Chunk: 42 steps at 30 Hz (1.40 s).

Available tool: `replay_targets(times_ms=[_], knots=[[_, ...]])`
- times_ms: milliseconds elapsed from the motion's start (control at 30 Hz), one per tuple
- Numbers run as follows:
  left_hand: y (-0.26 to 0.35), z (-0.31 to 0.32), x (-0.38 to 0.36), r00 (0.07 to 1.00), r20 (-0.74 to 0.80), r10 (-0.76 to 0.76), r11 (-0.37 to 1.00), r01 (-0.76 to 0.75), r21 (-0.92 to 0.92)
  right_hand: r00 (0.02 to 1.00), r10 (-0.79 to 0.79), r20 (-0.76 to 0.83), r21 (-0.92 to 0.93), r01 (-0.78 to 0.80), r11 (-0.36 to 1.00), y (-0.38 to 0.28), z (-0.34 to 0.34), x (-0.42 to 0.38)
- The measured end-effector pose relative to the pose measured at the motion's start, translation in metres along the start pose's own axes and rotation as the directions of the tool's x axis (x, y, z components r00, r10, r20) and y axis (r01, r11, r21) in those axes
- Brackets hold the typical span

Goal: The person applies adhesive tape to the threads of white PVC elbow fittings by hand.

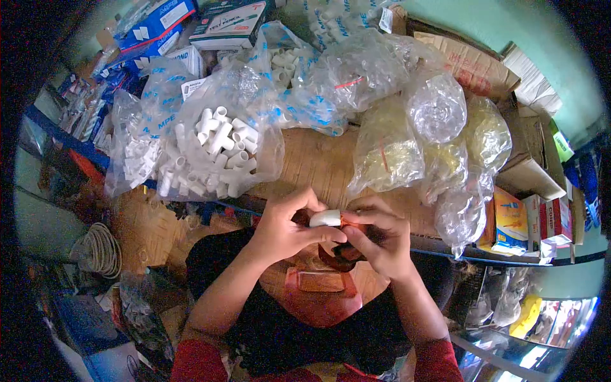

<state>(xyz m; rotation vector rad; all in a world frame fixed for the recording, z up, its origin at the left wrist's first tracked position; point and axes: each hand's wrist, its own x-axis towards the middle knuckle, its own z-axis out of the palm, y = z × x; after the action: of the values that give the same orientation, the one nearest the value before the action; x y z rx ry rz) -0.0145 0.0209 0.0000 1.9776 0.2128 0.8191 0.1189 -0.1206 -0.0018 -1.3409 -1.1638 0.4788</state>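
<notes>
My left hand and my right hand meet in front of me, close over my lap. Between their fingertips sits a small white pipe fitting; both hands pinch it. My right hand also touches something red and dark under the fitting; what it is I cannot tell. Just beyond the hands stands an open clear plastic bag full of several white pipe fittings.
A wooden shelf carries clear plastic bags, some with white fittings, some yellowish. Blue and white boxes stand at the back left, cardboard boxes at the right. A coil of hose lies low at the left.
</notes>
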Motion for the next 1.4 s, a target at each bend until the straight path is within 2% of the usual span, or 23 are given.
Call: replay_targets(times_ms=[100, 200, 267, 300, 400, 433, 467, 533, 633, 733, 767, 800, 867, 900, 1000, 1133, 1167, 1267, 1300, 1400], knots=[[-0.003, 0.001, 0.0, 0.997, 0.075, -0.009, 1.0, 0.01, -0.021, 0.994, 0.105, 0.003, -0.078, -0.105, 0.991, -0.005, -0.003, 0.001], [-0.001, -0.005, 0.002, 0.985, 0.17, -0.029, 0.999, 0.031, -0.008, 0.914, 0.401, -0.06, 0.272, -0.371, 0.888, -0.007, 0.005, -0.003], [0.003, -0.006, 0.003, 0.977, 0.203, -0.072, 0.997, 0.077, -0.014, 0.898, 0.44, -0.007, 0.247, -0.425, 0.871, -0.004, 0.002, -0.003], [0.003, -0.005, 0.002, 0.983, 0.165, -0.082, 0.995, 0.09, -0.037, 0.888, 0.459, 0.018, 0.233, -0.45, 0.862, -0.002, 0.001, -0.004], [0.001, 0.002, -0.001, 0.991, 0.051, -0.123, 0.988, 0.127, -0.09, 0.965, 0.261, -0.032, 0.171, -0.252, 0.953, 0.0, 0.004, -0.006], [0.001, 0.003, -0.002, 0.99, 0.014, -0.142, 0.985, 0.142, -0.099, 0.99, 0.138, -0.025, 0.149, -0.133, 0.98, 0.002, 0.003, -0.003], [0.001, 0.004, -0.002, 0.987, -0.021, -0.16, 0.982, 0.157, -0.11, 0.995, 0.099, -0.012, 0.11, -0.097, 0.989, 0.0, 0.001, -0.001], [0.001, 0.001, 0.0, 0.986, 0.077, -0.15, 0.981, 0.158, -0.116, 0.999, 0.024, 0.022, 0.031, -0.025, 0.999, -0.004, -0.001, 0.002], [-0.001, -0.002, 0.002, 0.977, 0.177, -0.118, 0.988, 0.133, -0.074, 0.969, 0.246, 0.033, 0.124, -0.248, 0.961, 0.002, -0.004, -0.001], [-0.002, -0.001, -0.001, 0.965, 0.218, -0.142, 0.982, 0.166, -0.095, 0.918, 0.393, -0.048, 0.249, -0.37, 0.895, 0.003, 0.004, 0.0], [-0.002, -0.002, -0.001, 0.958, 0.231, -0.169, 0.976, 0.196, -0.097, 0.876, 0.479, 0.049, 0.246, -0.476, 0.845, 0.0, -0.002, 0.002], [-0.002, -0.002, -0.001, 0.95, 0.244, -0.192, 0.97, 0.221, -0.097, 0.895, 0.444, 0.033, 0.253, -0.437, 0.863, 0.001, -0.001, 0.001], [-0.004, 0.004, -0.001, 0.965, 0.167, -0.202, 0.938, 0.24, -0.251, 0.928, 0.372, 0.004, 0.263, -0.36, 0.895, 0.005, 0.001, -0.002], [-0.004, 0.006, -0.001, 0.969, 0.128, -0.213, 0.913, 0.244, -0.326, 0.934, 0.357, 0.024, 0.331, -0.344, 0.879, 0.004, 0.002, -0.003], [0.002, 0.0, 0.002, 0.94, 0.102, -0.326, 0.87, 0.34, -0.358, 0.938, 0.335, 0.089, 0.314, -0.346, 0.884, 0.0, -0.001, -0.004], [0.0, -0.003, 0.004, 0.923, 0.133, -0.362, 0.843, 0.385, -0.374, 0.999, 0.007, 0.048, 0.074, -0.011, 0.997, 0.004, 0.002, 0.0], [-0.001, 0.001, 0.004, 0.948, 0.101, -0.302, 0.877, 0.318, -0.361, 0.999, 0.032, -0.025, 0.092, -0.03, 0.995, 0.012, 0.004, -0.003], [0.0, 0.0, 0.006, 0.939, 0.178, -0.296, 0.873, 0.341, -0.347, 0.979, 0.202, 0.004, 0.239, -0.197, 0.951, -0.001, -0.003, 0.0], [-0.002, 0.0, 0.01, 0.937, 0.201, -0.287, 0.882, 0.34, -0.326, 0.971, 0.24, 0.017, 0.187, -0.239, 0.953, -0.005, -0.006, 0.002], [-0.005, -0.001, 0.005, 0.908, 0.282, -0.308, 0.887, 0.382, -0.259, 0.909, 0.417, 0.018, 0.232, -0.41, 0.882, -0.002, -0.009, 0.001]])
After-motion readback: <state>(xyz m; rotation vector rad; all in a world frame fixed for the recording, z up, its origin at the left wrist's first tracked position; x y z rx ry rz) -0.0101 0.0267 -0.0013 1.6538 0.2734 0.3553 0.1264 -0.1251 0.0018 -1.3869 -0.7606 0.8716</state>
